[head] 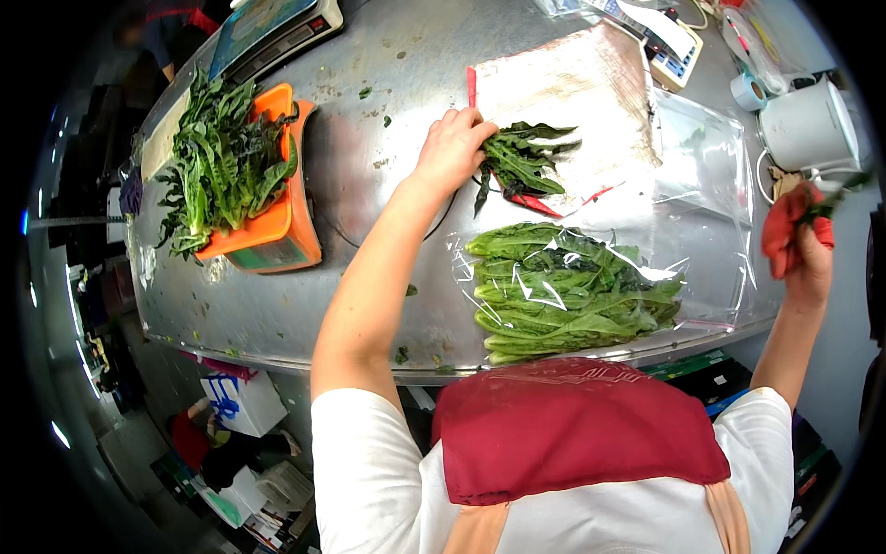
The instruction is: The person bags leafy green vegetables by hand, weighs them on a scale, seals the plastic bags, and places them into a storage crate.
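Observation:
My left hand [453, 149] grips the base of a leafy green vegetable [526, 161], whose dark leaves spread over a worn white board [567, 90] edged with red. Off to the right, my right hand [799, 235] has red glove material over its fingers. It is raised near the table's right side and holds a piece of dark green leaf [827, 204], blurred. Between my arms, close to the table's front edge, a clear plastic bag [706, 277] contains several long leafy greens [574, 298] laid side by side, pale stems to the left.
An orange basket [297, 208] heaped with leafy greens [225, 152] stands at left on the metal table [374, 166]. A scale [284, 34] is behind it. Back right are a keypad device [678, 66], a blue tape roll [747, 91] and a grey container [806, 128]. Another person [208, 443] is at lower left.

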Available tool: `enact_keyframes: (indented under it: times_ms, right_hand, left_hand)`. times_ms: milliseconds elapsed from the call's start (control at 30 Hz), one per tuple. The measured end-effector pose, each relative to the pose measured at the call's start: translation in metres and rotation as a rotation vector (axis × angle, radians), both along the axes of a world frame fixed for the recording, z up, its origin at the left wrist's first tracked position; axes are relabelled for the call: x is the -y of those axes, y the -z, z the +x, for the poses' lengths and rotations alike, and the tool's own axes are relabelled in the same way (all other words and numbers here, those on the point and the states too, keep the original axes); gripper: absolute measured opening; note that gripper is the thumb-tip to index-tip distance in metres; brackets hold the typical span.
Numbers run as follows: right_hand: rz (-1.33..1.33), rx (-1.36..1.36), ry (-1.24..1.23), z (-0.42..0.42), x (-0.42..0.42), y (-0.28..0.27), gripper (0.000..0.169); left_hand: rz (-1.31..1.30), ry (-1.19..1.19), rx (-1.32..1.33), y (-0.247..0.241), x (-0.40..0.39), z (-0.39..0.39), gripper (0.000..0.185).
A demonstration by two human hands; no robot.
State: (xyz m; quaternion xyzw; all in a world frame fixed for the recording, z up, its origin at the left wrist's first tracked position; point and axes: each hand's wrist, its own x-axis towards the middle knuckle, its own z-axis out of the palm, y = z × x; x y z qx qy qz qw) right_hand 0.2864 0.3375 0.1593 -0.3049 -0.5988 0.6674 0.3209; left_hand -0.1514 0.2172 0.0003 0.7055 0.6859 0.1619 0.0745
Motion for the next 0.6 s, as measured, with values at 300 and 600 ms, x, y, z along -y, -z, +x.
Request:
enact_keyframes:
  times_ms: [300,600]
  right_hand:
    - [-0.110,0.083,0.062,-0.038,0.047,-0.033,0.026]
    - [0.831,0.472,-0.293,-0.223,0.052,-0.038,0.060]
  left_hand:
    - [-0.355,-0.315,1.225,-0.037,0.036,-0.007,0.031]
    - [-0.713,-0.399,1.597,-0.072,0.098,0.068,0.035]
